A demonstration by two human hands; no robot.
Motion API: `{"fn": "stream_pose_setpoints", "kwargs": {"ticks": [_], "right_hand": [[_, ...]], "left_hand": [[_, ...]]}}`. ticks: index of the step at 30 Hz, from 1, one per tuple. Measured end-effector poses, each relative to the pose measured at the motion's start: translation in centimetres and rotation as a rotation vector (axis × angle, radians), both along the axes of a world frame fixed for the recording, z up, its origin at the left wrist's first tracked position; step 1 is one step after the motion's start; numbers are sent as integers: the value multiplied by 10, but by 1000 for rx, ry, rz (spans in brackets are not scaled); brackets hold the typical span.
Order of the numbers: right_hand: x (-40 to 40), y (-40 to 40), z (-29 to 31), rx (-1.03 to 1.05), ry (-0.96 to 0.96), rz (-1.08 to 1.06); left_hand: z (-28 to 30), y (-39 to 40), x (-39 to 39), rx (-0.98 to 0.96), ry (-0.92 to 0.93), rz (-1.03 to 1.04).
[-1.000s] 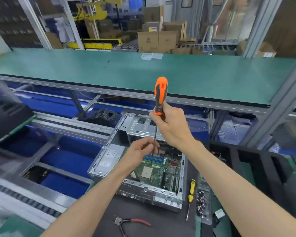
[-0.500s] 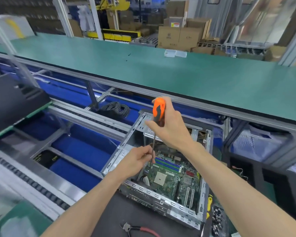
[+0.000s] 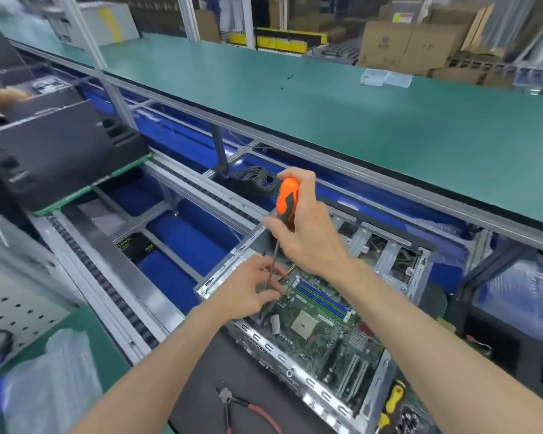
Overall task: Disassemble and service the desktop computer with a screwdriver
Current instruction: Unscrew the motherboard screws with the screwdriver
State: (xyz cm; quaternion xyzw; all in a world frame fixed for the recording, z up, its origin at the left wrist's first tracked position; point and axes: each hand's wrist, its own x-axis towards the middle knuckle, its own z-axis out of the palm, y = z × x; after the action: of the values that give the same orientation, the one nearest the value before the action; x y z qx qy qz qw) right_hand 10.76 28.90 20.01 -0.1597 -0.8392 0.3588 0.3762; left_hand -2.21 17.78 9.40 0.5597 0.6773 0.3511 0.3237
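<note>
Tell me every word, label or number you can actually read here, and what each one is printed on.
"PRIM...": yellow letters, cut off, on a dark box under the conveyor rails; the rest is unclear.
Red and yellow sticker on a cardboard box at the back: too blurred to read.
Printed mark on the front of a cardboard box: too faint.
White label on the green circuit board: too small.
Nothing else is readable.

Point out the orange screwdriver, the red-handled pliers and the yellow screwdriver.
orange screwdriver [image 3: 287,200], head view, on its handle.
red-handled pliers [image 3: 262,413], head view, on one red handle.
yellow screwdriver [image 3: 395,397], head view, on its yellow handle.
</note>
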Motion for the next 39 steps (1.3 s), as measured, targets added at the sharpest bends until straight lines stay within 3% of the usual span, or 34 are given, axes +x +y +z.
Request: {"fn": "stream_pose_setpoints", "kwargs": {"ticks": [7,25,33,39], "right_hand": [[-13,2,-22,-7,-77,97],[-26,4,-40,-6,-101,198],[-25,-2,-36,108,-118,160],[-18,-4,-4,460,-204,166]], "left_hand": [[3,2,-7,80,130,111],[-1,-2,-10,24,66,181],[0,-6,-11,-3,58,171],[-1,-15,-8,10,29,160]]}}
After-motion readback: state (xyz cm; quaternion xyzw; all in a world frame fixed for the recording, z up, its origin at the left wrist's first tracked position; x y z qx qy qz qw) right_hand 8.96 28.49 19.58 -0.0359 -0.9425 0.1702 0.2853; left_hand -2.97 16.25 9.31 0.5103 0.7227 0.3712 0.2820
